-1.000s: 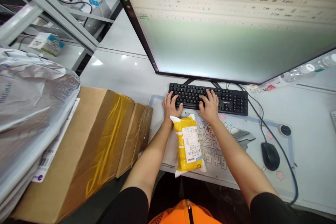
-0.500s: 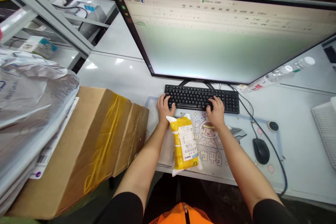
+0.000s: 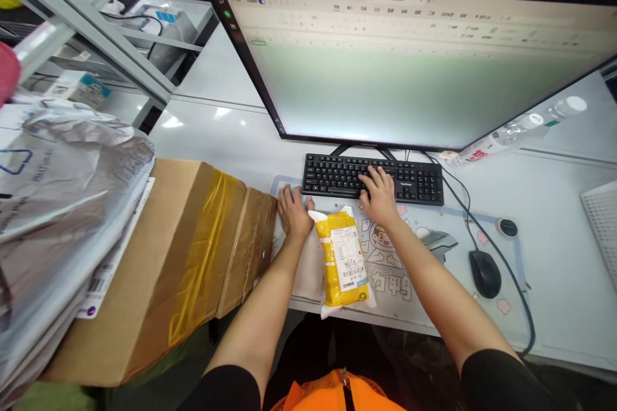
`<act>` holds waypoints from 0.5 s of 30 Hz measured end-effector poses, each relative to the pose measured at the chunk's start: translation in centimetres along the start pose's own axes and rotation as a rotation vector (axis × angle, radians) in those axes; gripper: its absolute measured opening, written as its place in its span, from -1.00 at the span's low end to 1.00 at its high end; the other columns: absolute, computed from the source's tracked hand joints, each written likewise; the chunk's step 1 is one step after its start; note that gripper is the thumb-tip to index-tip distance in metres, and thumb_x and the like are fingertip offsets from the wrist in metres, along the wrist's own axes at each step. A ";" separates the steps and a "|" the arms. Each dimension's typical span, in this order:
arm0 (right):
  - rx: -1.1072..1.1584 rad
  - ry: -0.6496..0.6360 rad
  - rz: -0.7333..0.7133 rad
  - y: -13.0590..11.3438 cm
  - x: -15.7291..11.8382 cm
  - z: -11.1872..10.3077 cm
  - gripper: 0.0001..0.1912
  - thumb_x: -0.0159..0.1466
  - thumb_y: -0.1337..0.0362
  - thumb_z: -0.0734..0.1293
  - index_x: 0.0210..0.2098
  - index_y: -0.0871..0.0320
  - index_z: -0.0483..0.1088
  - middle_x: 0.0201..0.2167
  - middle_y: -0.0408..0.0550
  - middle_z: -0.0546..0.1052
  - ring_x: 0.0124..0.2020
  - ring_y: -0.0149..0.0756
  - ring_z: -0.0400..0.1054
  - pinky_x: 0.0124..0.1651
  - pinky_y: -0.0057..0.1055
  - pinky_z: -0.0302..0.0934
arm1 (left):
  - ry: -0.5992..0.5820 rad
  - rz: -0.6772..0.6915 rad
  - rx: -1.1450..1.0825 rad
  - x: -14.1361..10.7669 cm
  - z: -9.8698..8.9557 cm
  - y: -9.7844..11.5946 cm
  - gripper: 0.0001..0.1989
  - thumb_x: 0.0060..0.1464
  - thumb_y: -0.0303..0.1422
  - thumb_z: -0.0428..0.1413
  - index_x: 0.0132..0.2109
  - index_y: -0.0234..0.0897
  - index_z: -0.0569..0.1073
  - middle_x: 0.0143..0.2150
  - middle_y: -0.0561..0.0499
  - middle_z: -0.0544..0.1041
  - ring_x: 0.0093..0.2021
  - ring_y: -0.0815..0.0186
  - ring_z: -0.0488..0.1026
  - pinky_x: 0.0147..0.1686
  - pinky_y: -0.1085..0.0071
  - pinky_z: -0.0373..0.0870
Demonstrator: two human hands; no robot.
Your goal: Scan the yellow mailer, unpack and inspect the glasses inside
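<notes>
A black keyboard [image 3: 337, 177] lies on the desk below a large monitor [image 3: 376, 90] that shows a spreadsheet. My left hand [image 3: 295, 213] rests on the mat just off the keyboard's left front corner, fingers spread, holding nothing. Over the middle of the keys is my right hand [image 3: 378, 196], its fingers apart and touching or hovering just above them; which of the two I cannot tell. Between my forearms a yellow and white parcel [image 3: 332, 292] with a printed label [image 3: 348, 257] lies on the printed desk mat [image 3: 308, 276].
Cardboard boxes [image 3: 159, 257] with yellow tape stand at the left, partly under a grey plastic bag [image 3: 72, 186]. To the right are a black mouse [image 3: 484, 273], its cable, a small round black object [image 3: 506, 227] and a box cutter [image 3: 441, 242]. Plastic bottles [image 3: 511, 135] lie behind, near a white basket [image 3: 602, 225].
My left hand has come off the keyboard's left end onto the mat. My right hand has shifted left across the keys. The view has moved slightly.
</notes>
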State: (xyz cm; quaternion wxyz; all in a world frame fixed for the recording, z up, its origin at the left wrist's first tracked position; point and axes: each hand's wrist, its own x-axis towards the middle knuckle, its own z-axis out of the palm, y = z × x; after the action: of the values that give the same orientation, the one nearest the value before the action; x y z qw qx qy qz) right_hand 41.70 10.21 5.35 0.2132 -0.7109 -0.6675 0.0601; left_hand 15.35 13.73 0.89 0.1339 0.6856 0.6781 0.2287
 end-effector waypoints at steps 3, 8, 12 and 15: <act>-0.009 -0.052 -0.036 -1.5 -0.4 0.5 -0.56 0.42 0.24 0.23 0.20 0.08 0.57 0.61 0.05 0.18 0.64 0.17 -0.13 0.58 0.39 -0.13 | -0.002 -0.002 -0.001 0.1 -0.1 0.2 -0.49 0.35 -0.27 0.11 0.36 -0.34 0.47 0.55 -0.40 0.30 0.59 -0.23 0.14 0.53 -0.24 0.14; -0.017 0.153 0.016 0.6 -2.9 -1.7 -0.57 0.46 0.24 0.19 0.17 0.11 0.57 0.54 0.12 0.29 0.59 0.08 0.02 0.55 0.28 0.03 | -0.011 -0.002 -0.002 0.0 -0.3 0.3 -0.47 0.35 -0.28 0.10 0.36 -0.42 0.47 0.56 -0.44 0.28 0.59 -0.27 0.13 0.52 -0.26 0.14; -0.046 0.301 0.099 7.1 -9.3 -6.2 -0.59 0.45 0.17 0.24 0.14 0.16 0.57 0.41 0.23 0.43 0.49 0.09 0.23 0.49 0.23 0.17 | -0.024 0.003 -0.008 0.0 -0.5 0.5 -0.46 0.34 -0.29 0.10 0.37 -0.45 0.47 0.57 -0.46 0.27 0.60 -0.26 0.12 0.53 -0.24 0.12; -0.166 0.384 0.172 13.2 -15.7 -9.7 -0.57 0.44 0.11 0.25 0.12 0.21 0.58 0.29 0.31 0.52 0.35 0.12 0.40 0.43 0.18 0.27 | -0.044 0.001 -0.014 -0.1 -0.7 0.5 -0.45 0.34 -0.31 0.09 0.39 -0.44 0.45 0.58 -0.44 0.24 0.62 -0.22 0.10 0.56 -0.20 0.10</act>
State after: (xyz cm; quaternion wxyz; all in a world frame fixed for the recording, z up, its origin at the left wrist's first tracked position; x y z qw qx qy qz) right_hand 55.91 -7.50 5.88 0.2713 -0.7786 -0.5544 -0.1133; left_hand 15.45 13.51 1.75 0.1533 0.6899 0.6729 0.2185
